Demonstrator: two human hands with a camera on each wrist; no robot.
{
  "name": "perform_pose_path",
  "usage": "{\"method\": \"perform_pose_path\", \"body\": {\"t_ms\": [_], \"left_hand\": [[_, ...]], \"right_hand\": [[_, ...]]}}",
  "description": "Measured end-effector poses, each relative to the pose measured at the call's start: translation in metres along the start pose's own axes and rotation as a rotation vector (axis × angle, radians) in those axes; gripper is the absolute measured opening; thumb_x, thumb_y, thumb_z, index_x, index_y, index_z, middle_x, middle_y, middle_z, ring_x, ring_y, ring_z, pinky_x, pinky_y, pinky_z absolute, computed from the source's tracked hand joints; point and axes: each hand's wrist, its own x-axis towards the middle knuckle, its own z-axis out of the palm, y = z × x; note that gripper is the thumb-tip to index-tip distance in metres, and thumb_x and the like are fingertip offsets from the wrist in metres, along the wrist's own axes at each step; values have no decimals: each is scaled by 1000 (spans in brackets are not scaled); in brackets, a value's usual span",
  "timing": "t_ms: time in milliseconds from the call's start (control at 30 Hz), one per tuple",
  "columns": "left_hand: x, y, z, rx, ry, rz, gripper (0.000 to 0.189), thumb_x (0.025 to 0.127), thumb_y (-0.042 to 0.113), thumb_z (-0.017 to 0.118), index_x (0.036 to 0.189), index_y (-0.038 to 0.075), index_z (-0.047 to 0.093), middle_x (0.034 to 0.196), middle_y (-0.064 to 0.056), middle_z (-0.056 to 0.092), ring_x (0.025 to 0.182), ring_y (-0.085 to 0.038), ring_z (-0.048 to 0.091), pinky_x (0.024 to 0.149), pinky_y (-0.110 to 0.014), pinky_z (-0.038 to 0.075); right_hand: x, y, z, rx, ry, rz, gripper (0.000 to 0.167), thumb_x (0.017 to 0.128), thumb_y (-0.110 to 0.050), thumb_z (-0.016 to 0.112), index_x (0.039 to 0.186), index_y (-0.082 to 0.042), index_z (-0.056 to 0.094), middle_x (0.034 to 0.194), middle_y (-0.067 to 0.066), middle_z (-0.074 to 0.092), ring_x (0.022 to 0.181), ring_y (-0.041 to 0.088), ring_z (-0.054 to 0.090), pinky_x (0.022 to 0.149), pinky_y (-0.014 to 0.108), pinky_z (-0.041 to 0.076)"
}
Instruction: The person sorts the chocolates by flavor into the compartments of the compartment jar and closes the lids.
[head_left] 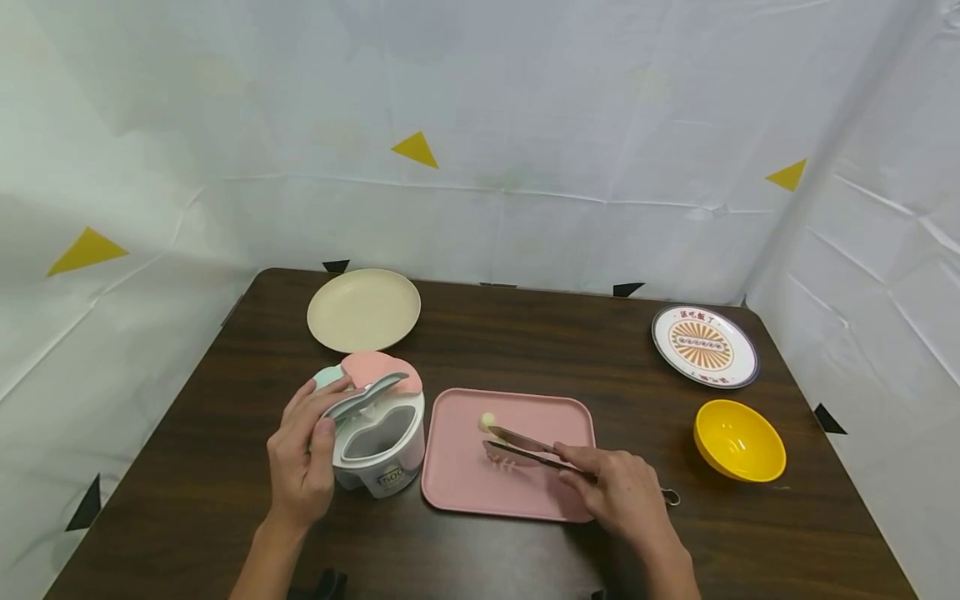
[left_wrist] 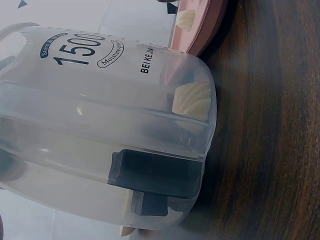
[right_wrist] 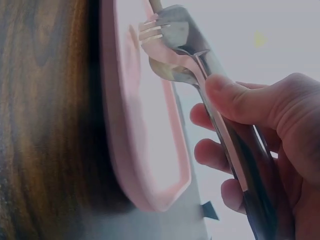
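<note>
My left hand (head_left: 300, 450) pinches the raised grey lid flap (head_left: 367, 396) of a multi-compartment storage container (head_left: 390, 467). The compartment under that flap stands uncovered, while a pink lid covers another one. A pale ridged, shell-shaped piece (left_wrist: 192, 101) shows low in the clear container in the left wrist view. My right hand (head_left: 618, 492) grips metal tongs (right_wrist: 220, 115), whose one tip is fork-shaped. Their tips hover over the pink tray (head_left: 465, 492), beside a small pale piece (head_left: 487, 420). Whether they touch anything is unclear.
A cream plate (head_left: 363, 310) lies behind the container. At the right are a white patterned plate (head_left: 701, 346) and a yellow bowl (head_left: 738, 442). All stand on a dark wooden table (head_left: 525, 333), with white sheeting behind and at both sides.
</note>
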Motion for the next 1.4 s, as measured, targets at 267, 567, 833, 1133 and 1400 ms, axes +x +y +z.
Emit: {"method": "perform_pose_path", "body": {"t_ms": [267,567,833,1133,1400], "left_hand": [[-1,-1,1,-7,7,5,28,90,-3,43,99,-10,69,96,-24,69,107,-33,65,108,-46,32],[0,-1,0,5,5,10,28,90,-2,43,99,-10,69,96,-24,69,107,-33,65,108,-47,33],[0,0,0,-1,4,11,28,90,-2,43,99,-10,69,96,-25,69,107,-33,65,108,-46,32],[0,-1,1,-2,5,16,28,90,-3,43,99,-11,68,96,-24,69,107,-32,65,108,-46,32],[0,-3,1,3,6,15,28,91,-2,43,99,-10,69,97,-24,69,107,-34,65,108,-46,32]], "right_hand": [[4,-11,-18,65,119,-89,45,69,-18,88,112,-23,77,94,-10,75,64,1,62,49,23,40],[23,-55,-33,244,271,-364,41,76,-16,82,116,-15,75,105,-5,74,83,10,71,63,23,53],[40,-91,-25,319,321,-508,34,83,-18,78,116,-11,74,108,1,73,83,12,71,63,22,52],[45,-101,-13,229,287,-512,39,78,-16,82,116,-11,74,110,1,73,93,13,71,77,30,55],[44,-103,-12,171,245,-481,46,77,-21,82,122,-14,71,113,0,72,92,12,71,75,30,54]]}}
